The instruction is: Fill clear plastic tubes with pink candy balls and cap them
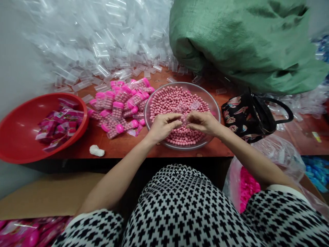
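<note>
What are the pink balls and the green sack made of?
The pink balls look like sugar-coated candy, smooth and slightly shiny, but could be plastic. The green sack seems woven plastic, with a faint criss-cross weave and soft sheen.

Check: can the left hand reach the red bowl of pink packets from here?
Probably yes. The left hand is over the clear bowl; the red bowl sits on the same table. Only a low pile of pink-capped bottles lies between, and the hand could pass above it.
</note>
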Tool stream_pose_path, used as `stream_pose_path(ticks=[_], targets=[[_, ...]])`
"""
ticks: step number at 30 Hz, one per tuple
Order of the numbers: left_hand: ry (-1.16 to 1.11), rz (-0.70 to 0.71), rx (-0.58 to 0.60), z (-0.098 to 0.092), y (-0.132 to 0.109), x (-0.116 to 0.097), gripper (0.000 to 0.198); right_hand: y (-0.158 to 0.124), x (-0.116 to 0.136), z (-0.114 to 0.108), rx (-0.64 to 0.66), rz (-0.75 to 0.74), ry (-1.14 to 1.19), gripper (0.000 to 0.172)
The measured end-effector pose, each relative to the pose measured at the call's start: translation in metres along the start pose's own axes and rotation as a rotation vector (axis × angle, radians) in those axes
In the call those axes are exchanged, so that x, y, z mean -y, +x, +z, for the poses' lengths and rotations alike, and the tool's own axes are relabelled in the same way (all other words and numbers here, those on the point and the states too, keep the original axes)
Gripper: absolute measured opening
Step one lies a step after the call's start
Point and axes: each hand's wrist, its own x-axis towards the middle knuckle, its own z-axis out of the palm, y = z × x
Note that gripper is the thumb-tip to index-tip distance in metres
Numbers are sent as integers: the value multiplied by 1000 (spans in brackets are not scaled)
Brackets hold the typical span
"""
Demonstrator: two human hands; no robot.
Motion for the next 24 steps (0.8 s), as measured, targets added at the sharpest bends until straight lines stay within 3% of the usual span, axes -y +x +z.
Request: stream_pose_path(ticks=[4, 8, 10, 12, 15, 18, 21, 24], targets=[[61, 62, 6, 3, -3, -1, 26, 1, 5, -13, 146, -26, -118, 12], [-103, -17, -76, 1, -1, 3, 34, -9, 11, -45, 291, 118, -157, 21], [-254, -66, -116, 0, 1, 3, 43, -16, 9, -60, 268, 216, -179, 27], [-376, -62, -147, 0, 2, 1, 48, -20, 5, -67, 155, 306, -253, 27], [-442, -28, -130, 0, 2, -3, 46, -15, 1, -62, 95, 410, -467, 17], [-436, -24, -125, 0, 0, -3, 40, 0, 5, -44, 265, 494, -682, 19], [-476, 10, -253, -1, -1, 1, 39, 14, 10, -28, 344, 529, -774, 26], [-504, 78, -419, -1, -1, 3, 39, 19, 10, -23, 294, 468, -676, 24]])
